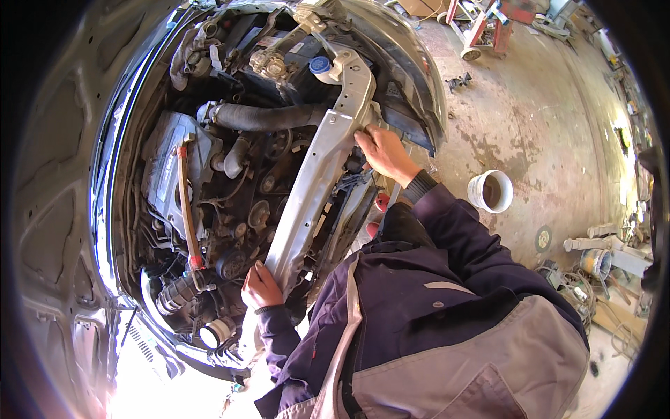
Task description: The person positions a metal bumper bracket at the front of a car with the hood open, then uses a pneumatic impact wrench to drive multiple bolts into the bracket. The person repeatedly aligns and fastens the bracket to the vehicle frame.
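A long silver metal crossbar (307, 195), like a radiator support, runs across the front of an open engine bay. My left hand (262, 286) is closed around its lower end, thumb and fingers at the edge. Near the bar's upper end, my right hand (384, 152) grips the edge, with some fingertips hidden behind it. Beside the bar lie a thick black hose (269, 117) and the engine with its grey cover (174, 164). A long brownish handle with red wrapping (187, 202) rests over the engine. A blue cap (319, 65) sits close to the bar's upper end.
The raised hood (52, 181) stands at the left. On the floor to the right are a white bucket (490, 192) with brown contents, a round disc (543, 239) and a small black part (459, 82). A red wheeled frame (488, 28) stands farther back; clutter (607, 269) lines the right side.
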`<state>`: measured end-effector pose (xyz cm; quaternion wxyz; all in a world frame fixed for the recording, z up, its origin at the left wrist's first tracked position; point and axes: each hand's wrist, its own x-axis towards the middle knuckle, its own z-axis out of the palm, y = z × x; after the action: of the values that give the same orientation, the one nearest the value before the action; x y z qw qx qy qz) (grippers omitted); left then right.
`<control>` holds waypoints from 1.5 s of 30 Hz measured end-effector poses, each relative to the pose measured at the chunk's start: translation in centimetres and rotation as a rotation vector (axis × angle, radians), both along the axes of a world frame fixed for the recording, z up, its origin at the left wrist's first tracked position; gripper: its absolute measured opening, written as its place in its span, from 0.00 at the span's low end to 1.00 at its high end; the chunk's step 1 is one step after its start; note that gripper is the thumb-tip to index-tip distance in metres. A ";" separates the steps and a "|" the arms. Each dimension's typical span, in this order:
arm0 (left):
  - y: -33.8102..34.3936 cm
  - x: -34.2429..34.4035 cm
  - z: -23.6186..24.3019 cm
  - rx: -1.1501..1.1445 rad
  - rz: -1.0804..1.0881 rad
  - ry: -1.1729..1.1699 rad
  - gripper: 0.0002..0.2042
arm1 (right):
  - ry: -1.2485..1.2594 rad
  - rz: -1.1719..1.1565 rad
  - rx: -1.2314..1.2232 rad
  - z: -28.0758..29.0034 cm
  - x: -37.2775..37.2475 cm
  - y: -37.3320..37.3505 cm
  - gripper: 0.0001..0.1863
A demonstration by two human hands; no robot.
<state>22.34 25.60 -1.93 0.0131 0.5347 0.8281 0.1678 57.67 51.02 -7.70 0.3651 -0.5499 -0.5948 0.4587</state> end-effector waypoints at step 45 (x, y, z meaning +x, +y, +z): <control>3.0 4.2 0.3 0.260 0.005 0.193 0.13 | -0.032 -0.024 0.226 7.7 2.7 6.8 0.15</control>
<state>26.51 28.60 -1.65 -0.1364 0.5433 0.7982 0.2215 60.36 57.84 -0.04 0.4207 -0.5194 -0.6420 0.3755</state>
